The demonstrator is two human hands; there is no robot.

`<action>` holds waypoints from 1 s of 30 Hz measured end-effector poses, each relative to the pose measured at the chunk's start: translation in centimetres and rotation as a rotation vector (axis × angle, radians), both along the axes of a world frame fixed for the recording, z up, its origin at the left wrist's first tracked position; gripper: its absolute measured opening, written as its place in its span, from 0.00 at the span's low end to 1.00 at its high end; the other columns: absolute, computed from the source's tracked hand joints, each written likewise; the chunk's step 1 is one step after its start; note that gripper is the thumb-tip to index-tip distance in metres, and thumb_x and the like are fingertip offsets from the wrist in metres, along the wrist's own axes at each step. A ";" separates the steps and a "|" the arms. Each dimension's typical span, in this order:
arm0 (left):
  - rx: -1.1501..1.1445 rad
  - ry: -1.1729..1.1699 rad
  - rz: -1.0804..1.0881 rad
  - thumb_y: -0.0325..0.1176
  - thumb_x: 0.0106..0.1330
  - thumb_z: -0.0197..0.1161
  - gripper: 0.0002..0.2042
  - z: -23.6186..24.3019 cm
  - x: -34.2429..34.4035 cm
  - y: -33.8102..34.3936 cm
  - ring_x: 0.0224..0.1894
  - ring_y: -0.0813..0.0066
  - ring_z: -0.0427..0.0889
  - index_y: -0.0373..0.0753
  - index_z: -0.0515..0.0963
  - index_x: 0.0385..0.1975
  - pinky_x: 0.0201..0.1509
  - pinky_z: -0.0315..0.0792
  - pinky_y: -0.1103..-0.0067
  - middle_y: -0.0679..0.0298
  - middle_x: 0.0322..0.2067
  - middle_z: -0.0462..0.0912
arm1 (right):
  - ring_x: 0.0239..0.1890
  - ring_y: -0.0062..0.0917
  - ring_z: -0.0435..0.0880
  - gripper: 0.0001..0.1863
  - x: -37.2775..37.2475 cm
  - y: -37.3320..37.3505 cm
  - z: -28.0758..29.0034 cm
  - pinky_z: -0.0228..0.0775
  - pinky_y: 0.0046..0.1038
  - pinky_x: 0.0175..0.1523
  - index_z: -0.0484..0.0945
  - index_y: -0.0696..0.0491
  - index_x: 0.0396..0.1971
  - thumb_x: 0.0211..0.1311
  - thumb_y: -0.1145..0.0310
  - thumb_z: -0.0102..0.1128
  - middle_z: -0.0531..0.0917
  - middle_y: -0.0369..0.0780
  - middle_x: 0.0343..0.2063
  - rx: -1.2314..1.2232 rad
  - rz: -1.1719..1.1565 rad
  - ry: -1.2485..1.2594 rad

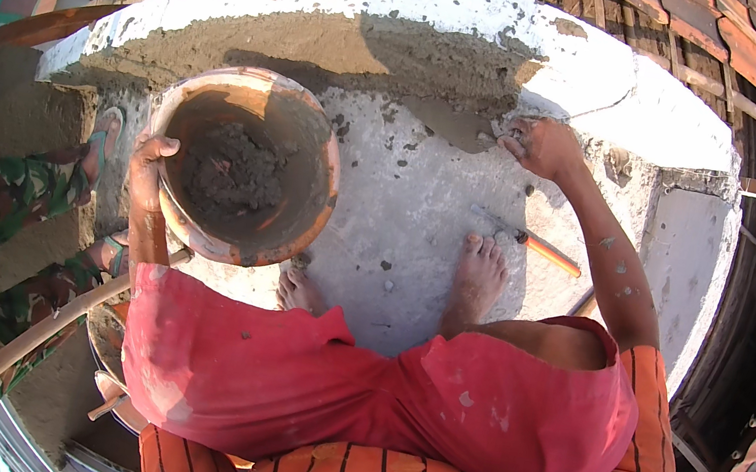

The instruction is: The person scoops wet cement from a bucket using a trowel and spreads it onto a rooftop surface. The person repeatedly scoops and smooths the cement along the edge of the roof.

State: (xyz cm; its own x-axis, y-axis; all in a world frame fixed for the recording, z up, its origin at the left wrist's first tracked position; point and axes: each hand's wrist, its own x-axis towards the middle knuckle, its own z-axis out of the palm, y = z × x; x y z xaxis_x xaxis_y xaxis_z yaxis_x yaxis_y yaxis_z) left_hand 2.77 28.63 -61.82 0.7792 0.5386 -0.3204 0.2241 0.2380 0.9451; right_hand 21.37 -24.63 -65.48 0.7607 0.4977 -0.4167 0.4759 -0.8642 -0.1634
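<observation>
My left hand [152,160] grips the rim of a round bucket [326,189], its thumb over the edge. Wet grey mortar [234,167] lies in the bottom of that bucket, and its inner wall is smeared with it. In my right hand [544,149] is a trowel [456,127], fingers closed round the handle end. The grey blade points left, close against the foot of a low wall [438,56]. Fresh mortar covers the near face of this wall, while its top is white with dark splashes. Whether mortar sits on the blade I cannot tell.
An orange-handled tool [550,253] lies on the slab [388,238] by my right foot. At the left stands a person in camouflage trousers [5,194] and sandals. A wooden pole [54,322] slants beside my left leg. Roof tiles [730,45] and an open drop edge the right.
</observation>
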 end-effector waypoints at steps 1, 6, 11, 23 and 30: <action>-0.010 0.000 -0.008 0.26 0.44 0.58 0.12 0.1 0.3 -0.2 0.39 0.68 0.74 0.30 0.75 0.31 0.53 0.66 0.75 0.61 0.33 0.74 | 0.43 0.38 0.81 0.20 -0.1 -0.3 0.5 0.72 0.40 0.48 0.76 0.44 0.48 0.61 0.50 0.53 0.83 0.42 0.37 -0.005 0.009 -0.032; -0.049 0.006 -0.020 0.26 0.44 0.58 0.12 1.1 0.2 -0.7 0.39 0.69 0.73 0.30 0.75 0.31 0.54 0.66 0.75 0.62 0.33 0.74 | 0.40 0.36 0.83 0.23 -0.6 -1.2 6.2 0.72 0.39 0.47 0.77 0.43 0.49 0.62 0.45 0.49 0.84 0.42 0.33 -0.087 0.017 -0.092; -0.060 0.002 -0.023 0.26 0.44 0.58 0.12 1.1 0.4 -1.1 0.39 0.69 0.73 0.30 0.75 0.30 0.54 0.66 0.75 0.62 0.33 0.73 | 0.30 0.38 0.84 0.25 -0.3 -4.2 9.3 0.75 0.38 0.40 0.79 0.44 0.45 0.62 0.42 0.48 0.84 0.43 0.26 0.027 0.056 -0.259; -0.100 0.005 -0.040 0.26 0.44 0.58 0.11 2.2 0.0 -2.5 0.39 0.69 0.73 0.30 0.75 0.30 0.54 0.65 0.76 0.62 0.32 0.73 | 0.28 0.38 0.83 0.21 -3.9 -5.3 17.2 0.73 0.37 0.40 0.82 0.50 0.34 0.54 0.46 0.61 0.83 0.41 0.24 -0.048 0.045 -0.581; -0.120 0.011 -0.033 0.26 0.44 0.58 0.11 2.1 -0.3 -2.3 0.39 0.70 0.72 0.30 0.75 0.29 0.54 0.65 0.76 0.62 0.32 0.73 | 0.23 0.27 0.80 0.11 -6.8 -1.6 23.4 0.70 0.24 0.31 0.81 0.51 0.26 0.40 0.68 0.73 0.82 0.35 0.21 0.618 0.211 0.165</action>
State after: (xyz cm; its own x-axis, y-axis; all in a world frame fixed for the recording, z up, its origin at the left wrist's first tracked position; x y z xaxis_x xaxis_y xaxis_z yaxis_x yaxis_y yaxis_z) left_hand 2.45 26.28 -59.67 0.7922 0.4699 -0.3893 0.2437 0.3412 0.9078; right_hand 14.61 -26.24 -42.06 0.5720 0.8128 -0.1102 0.5505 -0.4799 -0.6831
